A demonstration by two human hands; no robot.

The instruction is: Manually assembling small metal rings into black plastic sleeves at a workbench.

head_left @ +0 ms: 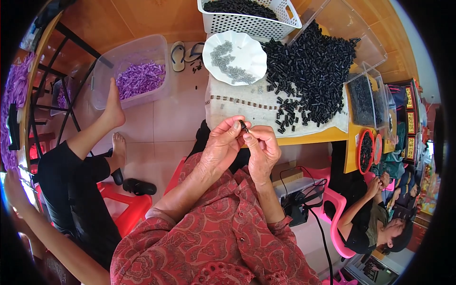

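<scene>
In front of my chest, my left hand (222, 145) pinches a small black cylindrical piece (243, 126) between thumb and fingers. The thumb and fingertips of my right hand (261, 151) are closed at the lower end of the same piece; any smaller part between them is hidden. Just beyond my hands, a cloth-covered table (237, 111) carries a big heap of similar black pieces (313, 71). A white scalloped plate (259, 64) to the heap's left holds many small clear pieces (228, 61).
A white perforated basket (237, 26) of black pieces stands at the back. Clear bins (370, 95) and a red-rimmed bowl (365, 152) are at right. Purple strips fill a floor tub (97, 85). People sit on both sides; cables (316, 209) hang below the table.
</scene>
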